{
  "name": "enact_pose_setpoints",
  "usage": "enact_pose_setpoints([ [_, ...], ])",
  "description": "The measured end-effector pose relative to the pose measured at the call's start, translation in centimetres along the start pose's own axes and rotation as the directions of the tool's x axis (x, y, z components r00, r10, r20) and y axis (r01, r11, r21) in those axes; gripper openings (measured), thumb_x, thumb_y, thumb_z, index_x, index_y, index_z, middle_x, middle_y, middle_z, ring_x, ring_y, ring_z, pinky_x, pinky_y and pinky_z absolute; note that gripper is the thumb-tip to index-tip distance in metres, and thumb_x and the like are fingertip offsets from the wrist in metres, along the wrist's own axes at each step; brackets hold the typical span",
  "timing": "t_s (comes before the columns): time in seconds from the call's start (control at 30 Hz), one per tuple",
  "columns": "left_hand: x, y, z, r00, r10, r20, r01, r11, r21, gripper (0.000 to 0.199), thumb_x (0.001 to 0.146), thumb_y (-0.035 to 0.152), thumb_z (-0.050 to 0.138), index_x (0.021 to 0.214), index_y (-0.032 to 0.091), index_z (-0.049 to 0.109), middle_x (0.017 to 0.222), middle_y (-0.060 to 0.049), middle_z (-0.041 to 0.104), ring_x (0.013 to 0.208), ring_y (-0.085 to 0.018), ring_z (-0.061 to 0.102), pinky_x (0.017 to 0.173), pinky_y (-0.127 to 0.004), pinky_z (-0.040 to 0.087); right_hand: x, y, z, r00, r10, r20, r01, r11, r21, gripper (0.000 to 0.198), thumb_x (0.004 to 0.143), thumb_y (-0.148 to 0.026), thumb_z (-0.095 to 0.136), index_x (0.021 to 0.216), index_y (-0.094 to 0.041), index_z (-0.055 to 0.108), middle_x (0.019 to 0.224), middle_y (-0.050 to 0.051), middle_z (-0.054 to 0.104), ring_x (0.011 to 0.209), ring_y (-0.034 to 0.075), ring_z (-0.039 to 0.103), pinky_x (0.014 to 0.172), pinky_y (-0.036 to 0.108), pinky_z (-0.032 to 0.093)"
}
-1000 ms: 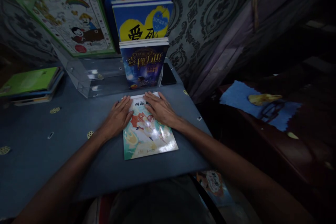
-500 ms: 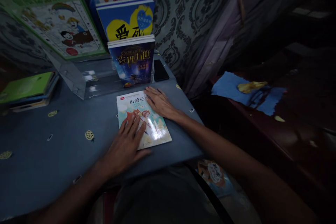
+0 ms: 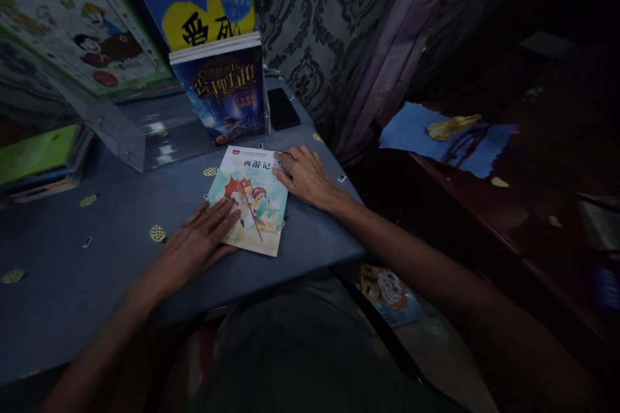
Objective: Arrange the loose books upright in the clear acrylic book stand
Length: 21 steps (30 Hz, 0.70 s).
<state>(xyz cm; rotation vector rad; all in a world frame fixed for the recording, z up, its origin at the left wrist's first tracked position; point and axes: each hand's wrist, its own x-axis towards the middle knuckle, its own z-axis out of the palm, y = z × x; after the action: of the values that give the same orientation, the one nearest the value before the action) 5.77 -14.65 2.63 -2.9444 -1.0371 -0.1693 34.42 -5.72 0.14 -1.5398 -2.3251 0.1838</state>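
Observation:
A thin picture-cover book (image 3: pixel 256 200) with Chinese characters lies flat on the blue-grey tablecloth (image 3: pixel 126 284), turned slightly askew. My left hand (image 3: pixel 201 232) rests over its lower left edge, fingers stretched across the cover and the thumb low by the near corner. On the upper right edge lies my right hand (image 3: pixel 304 174), its fingertips on the cover and its fingers spread. Both hands lie flat, with nothing gripped. Just behind the book, a dark blue book (image 3: pixel 230 97) stands upright in a clear acrylic stand (image 3: pixel 121 139).
Behind it rise a blue-and-yellow book (image 3: pixel 194 10) and a large green-framed book (image 3: pixel 92 26). A black phone (image 3: pixel 283 108) lies by the patterned curtain (image 3: pixel 310 45). Stacked books (image 3: pixel 43 158) sit at left. Blue paper (image 3: pixel 407 132) lies on a dark red surface at right.
The book has turned clockwise on the table, with both hands staying on it. My left hand has shifted left toward the book's edge. The camera view has moved slightly too.

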Motion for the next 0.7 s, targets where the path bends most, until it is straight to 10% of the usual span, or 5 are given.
enact_pose_setpoints([
  [0.27,2.0,4.2,-0.1,0.993,0.099,-0.067,-0.096,0.994,0.045,0.041,0.104,0.035,0.048,0.139,0.014,0.056,0.145,-0.015,0.06,0.139,-0.027,0.053,0.113,-0.043,0.049,-0.7,0.4,0.8,0.998,-0.02,-0.061,0.025,0.996,0.083,0.045,0.101,-0.037,0.042,0.135,-0.015,0.061,0.151,0.016,0.052,0.134,0.037,0.045,0.111,0.056,0.034],
  [0.7,2.1,3.7,-0.6,0.988,0.124,-0.088,-0.127,0.991,-0.036,0.037,0.105,0.026,0.043,0.137,0.014,0.059,0.136,-0.012,0.067,0.133,-0.025,0.059,0.108,-0.044,0.055,-0.5,1.3,1.2,0.993,-0.052,-0.102,0.077,0.964,0.256,0.039,0.101,-0.036,0.045,0.124,-0.017,0.07,0.143,0.013,0.061,0.132,0.029,0.053,0.111,0.049,0.04],
])
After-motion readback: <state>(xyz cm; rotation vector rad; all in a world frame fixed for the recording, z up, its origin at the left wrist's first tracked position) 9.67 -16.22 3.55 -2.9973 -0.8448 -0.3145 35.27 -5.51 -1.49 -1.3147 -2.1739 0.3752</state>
